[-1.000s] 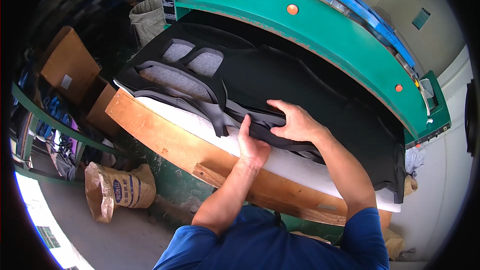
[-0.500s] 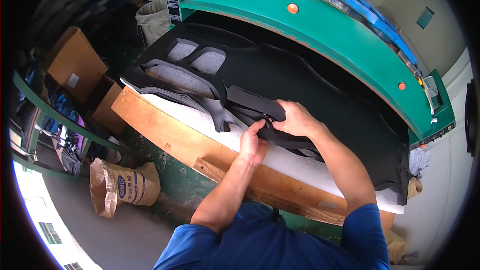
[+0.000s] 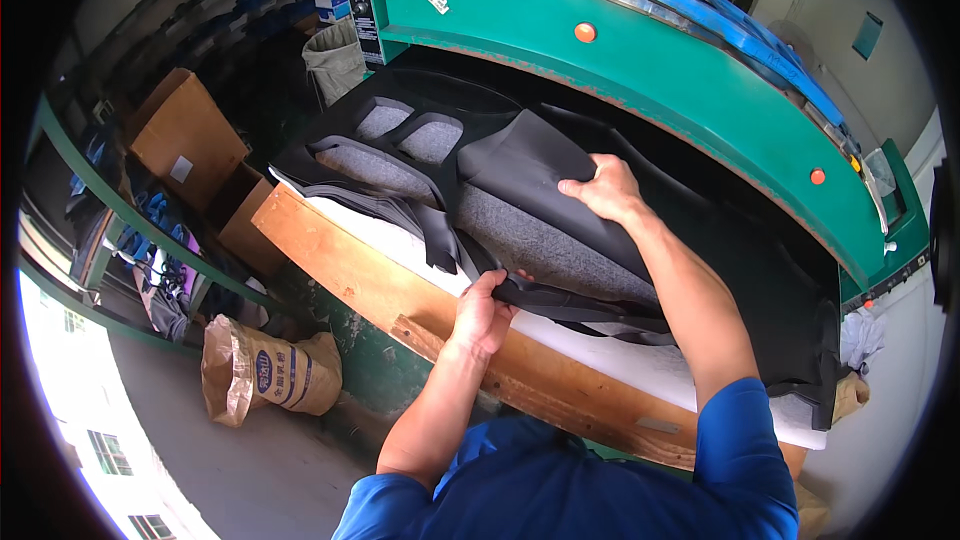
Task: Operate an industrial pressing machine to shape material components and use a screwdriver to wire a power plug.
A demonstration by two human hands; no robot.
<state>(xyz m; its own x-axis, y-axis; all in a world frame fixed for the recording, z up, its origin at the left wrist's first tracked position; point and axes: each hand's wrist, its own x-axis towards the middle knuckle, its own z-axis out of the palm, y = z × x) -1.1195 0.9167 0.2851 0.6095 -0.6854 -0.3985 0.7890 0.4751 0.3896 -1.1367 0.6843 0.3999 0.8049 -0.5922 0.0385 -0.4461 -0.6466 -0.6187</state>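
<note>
Across the back, a green press (image 3: 490, 25); up front, a wooden board (image 3: 335, 275), with a brown sack (image 3: 275, 375) off its left end. On the board, white sheet (image 3: 380, 243) showing along the near edge, black sheet (image 3: 775, 285) over it, grey felt (image 3: 540, 240) bared near mid-length. And look at the right hand (image 3: 608, 188): pinching a black flap (image 3: 530, 162) by its edge, thumb on the face, holding it raised just behind the felt. Left hand (image 3: 485, 315) closed too, gripping the strips (image 3: 575, 302) just back from the board's near edge, well apart from the right. Sound form, by the look of it: anchor low, raise high. Go evenly, slow rather than sharp; looks soft, apt to fold back when held at one spot. Pin those strips flat, or risk dragging them along. Mind the thin bars (image 3: 397, 130) toward the left end: likely easy to stretch.
</note>
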